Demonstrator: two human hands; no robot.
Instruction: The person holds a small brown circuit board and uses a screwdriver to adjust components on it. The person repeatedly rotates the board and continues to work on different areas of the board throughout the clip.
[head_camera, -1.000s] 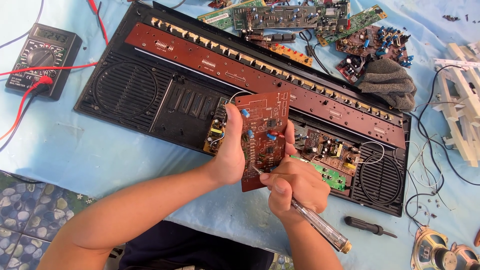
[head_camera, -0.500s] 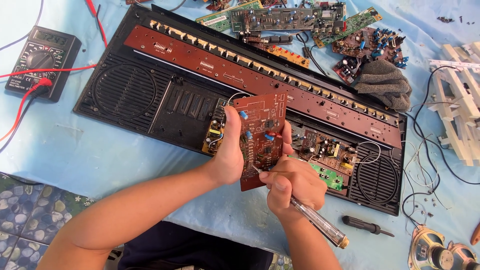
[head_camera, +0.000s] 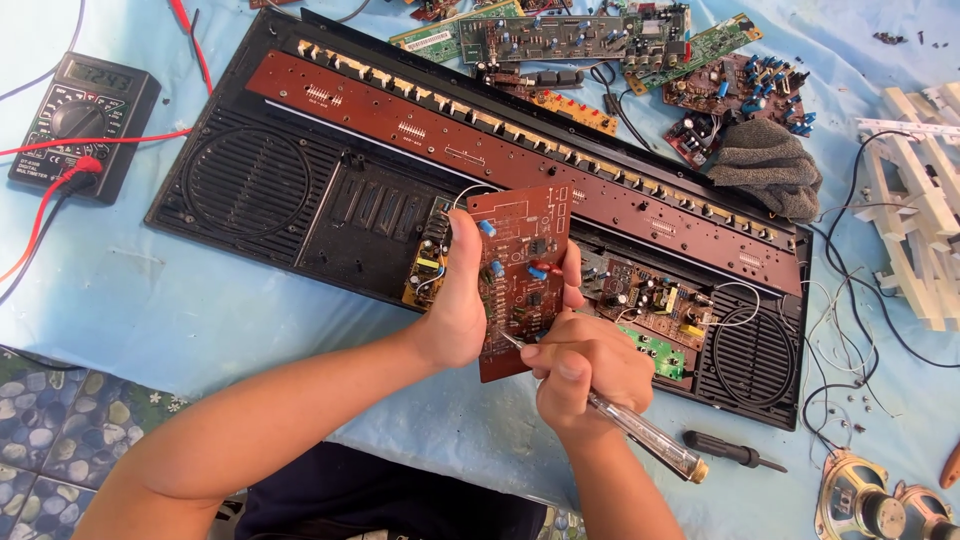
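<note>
I had my left hand (head_camera: 455, 320) closed round the left edge of a brown circuit board (head_camera: 520, 275), thumb lying across its component face and fingertips showing past its right edge, so the board stood nearly upright above the opened black keyboard case (head_camera: 300, 190). My right hand (head_camera: 585, 375) was clamped in a fist on a clear-handled screwdriver (head_camera: 640, 432), its metal tip resting on the lower part of the board. Both grips were firmly shut on what they held. The case lay on the blue-covered bench (head_camera: 130, 290), with a long brown key-contact strip (head_camera: 500, 140) along its far side and smaller boards in its right end. A black multimeter (head_camera: 85, 125) with red leads sat far left, a grey cloth (head_camera: 765, 165) at upper right, a black screwdriver (head_camera: 730, 452) near my right wrist.
</note>
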